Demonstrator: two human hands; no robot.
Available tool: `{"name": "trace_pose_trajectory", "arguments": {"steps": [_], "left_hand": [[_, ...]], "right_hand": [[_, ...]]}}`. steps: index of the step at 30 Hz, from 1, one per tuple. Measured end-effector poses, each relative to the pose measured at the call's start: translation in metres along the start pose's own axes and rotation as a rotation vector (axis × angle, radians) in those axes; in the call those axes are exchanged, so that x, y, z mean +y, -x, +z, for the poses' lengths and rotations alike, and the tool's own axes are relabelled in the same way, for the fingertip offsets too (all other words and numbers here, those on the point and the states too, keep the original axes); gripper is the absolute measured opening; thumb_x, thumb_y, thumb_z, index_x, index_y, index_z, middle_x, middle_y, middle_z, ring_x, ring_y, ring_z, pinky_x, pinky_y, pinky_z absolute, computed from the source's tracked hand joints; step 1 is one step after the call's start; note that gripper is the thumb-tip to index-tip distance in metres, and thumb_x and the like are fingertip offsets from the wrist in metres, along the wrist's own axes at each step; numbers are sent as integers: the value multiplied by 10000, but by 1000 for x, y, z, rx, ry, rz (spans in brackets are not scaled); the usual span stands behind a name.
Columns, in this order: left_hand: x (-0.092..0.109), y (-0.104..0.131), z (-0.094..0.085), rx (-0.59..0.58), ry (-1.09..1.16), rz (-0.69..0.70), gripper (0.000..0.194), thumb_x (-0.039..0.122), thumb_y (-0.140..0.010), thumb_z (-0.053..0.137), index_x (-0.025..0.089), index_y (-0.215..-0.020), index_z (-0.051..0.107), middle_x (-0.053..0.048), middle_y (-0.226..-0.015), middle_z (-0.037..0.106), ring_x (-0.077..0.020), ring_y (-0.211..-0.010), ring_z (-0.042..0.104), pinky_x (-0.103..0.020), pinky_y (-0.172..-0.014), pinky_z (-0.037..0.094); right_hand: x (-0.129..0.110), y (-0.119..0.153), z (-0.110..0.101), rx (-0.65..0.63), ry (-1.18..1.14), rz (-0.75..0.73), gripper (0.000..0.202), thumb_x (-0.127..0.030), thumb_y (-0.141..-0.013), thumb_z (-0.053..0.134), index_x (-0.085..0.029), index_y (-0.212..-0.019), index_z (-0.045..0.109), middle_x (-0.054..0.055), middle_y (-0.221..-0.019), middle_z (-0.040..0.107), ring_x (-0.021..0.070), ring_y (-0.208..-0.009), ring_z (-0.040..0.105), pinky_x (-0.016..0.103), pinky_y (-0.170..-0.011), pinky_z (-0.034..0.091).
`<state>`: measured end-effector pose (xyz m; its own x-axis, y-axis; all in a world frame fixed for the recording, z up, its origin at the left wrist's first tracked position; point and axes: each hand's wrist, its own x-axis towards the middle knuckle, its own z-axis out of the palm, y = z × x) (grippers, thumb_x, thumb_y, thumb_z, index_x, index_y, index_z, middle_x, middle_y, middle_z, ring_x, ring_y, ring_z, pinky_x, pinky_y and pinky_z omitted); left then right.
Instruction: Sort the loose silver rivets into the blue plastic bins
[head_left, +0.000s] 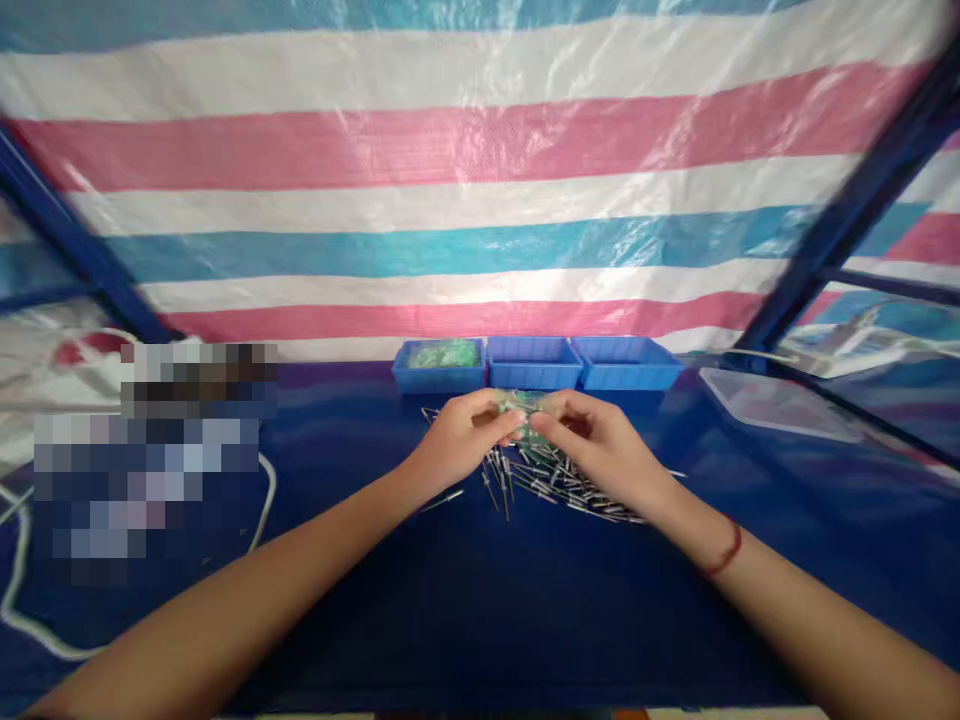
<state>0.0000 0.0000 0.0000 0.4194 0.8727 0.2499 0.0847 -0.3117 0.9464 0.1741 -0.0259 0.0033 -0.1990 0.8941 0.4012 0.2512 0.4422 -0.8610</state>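
A small clear plastic bag with green on it (pixel 519 402) is pinched between my two hands, above the middle of the blue table. My left hand (pixel 469 432) has its thumb and fingers closed on the bag's left side. On the right side, my right hand (pixel 592 436) grips the same bag with thumb and forefinger. Beneath and in front of the hands lies a loose pile of metal rivets (pixel 546 482), partly hidden by my right hand. One rivet (pixel 444 500) lies apart at the left.
Behind the hands stand a blue bin (pixel 439 380) holding green bags and two more blue bins (pixel 534 376) (pixel 634 376). A clear tray (pixel 780 402) lies at the right. A white cable (pixel 264 500) curves along the left; items there are pixelated.
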Motion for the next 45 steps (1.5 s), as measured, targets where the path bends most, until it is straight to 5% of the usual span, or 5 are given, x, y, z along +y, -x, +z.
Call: {"name": "trace_pose_trajectory", "arguments": {"steps": [10,21,27,32,45], "left_hand": [[2,6,-3,102,-404,521,198,133,-850,513,210,-970,652,-77,-1208,572,-197,-1154,519,-379,-992,402],[-7,-7,3,147,-128,228,239,284,-835,560,179,-1046,597,-45,-910,643,-146,-831,609,-282,-773,488],[-15,-52,-83,580,-538,146,343,312,-865,490,149,-1159,557,-89,-1033,669,-175,-908,632,-282,-813,489],[-32,-71,-142,552,-873,-75,396,327,-854,448,96,-1130,614,-115,-1017,688,-225,-915,630,-305,-809,483],[-31,-65,-122,403,-1305,-156,346,299,-857,394,240,-1038,682,-91,-1163,613,-346,-1089,476,-564,-905,366]], "right_hand": [[-10,4,1,-34,-394,240,360,-466,-775,626,-216,-947,432,-41,-630,556,93,-505,498,210,-441,390],[1,1,-1,84,-164,15,325,-392,-816,593,-239,-1030,401,-62,-626,523,101,-546,496,247,-519,409],[2,-1,-1,176,-135,97,375,-454,-791,579,-230,-1029,395,-43,-673,541,118,-582,510,277,-562,446],[4,-2,-1,143,-114,140,402,-431,-775,576,-210,-1052,388,-38,-674,543,120,-559,512,289,-561,436],[5,-4,-12,100,224,61,208,-310,-798,493,-180,-957,525,25,-743,596,146,-629,531,300,-578,421]]}}
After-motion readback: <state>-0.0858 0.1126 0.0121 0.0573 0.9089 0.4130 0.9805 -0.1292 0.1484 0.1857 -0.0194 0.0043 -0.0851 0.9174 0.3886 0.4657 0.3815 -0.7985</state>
